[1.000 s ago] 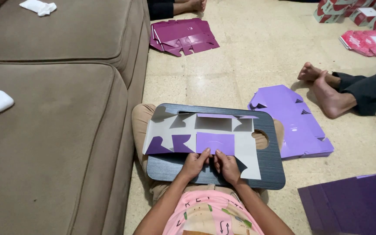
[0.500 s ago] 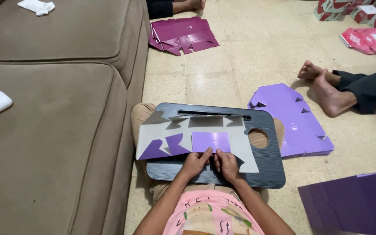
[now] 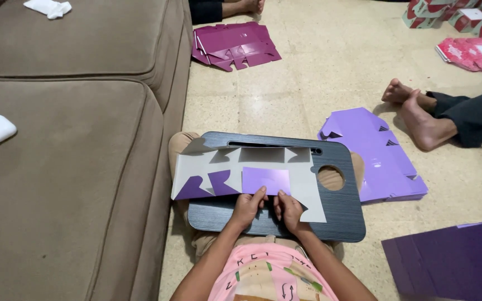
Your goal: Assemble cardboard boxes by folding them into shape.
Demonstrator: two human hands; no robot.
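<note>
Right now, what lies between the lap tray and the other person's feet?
In the head view, a stack of flat purple box blanks lies on the floor between the lap tray and the feet.
</note>
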